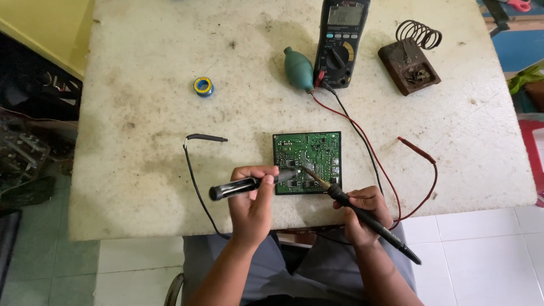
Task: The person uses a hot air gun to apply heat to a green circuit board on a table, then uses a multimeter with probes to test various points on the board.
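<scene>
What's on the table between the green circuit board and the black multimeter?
In the head view, the meter's red lead and black lead cross that stretch between board and multimeter; otherwise it is bare tabletop.

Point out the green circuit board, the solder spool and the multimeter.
green circuit board (pixel 317 148), head view, on its upper middle area.
solder spool (pixel 203 86), head view, on its round top face.
multimeter (pixel 340 54), head view, on the dial of its dark body.

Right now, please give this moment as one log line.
left hand: holds black tool | right hand: holds soldering iron | tips: on green circuit board | multimeter: behind board
</scene>
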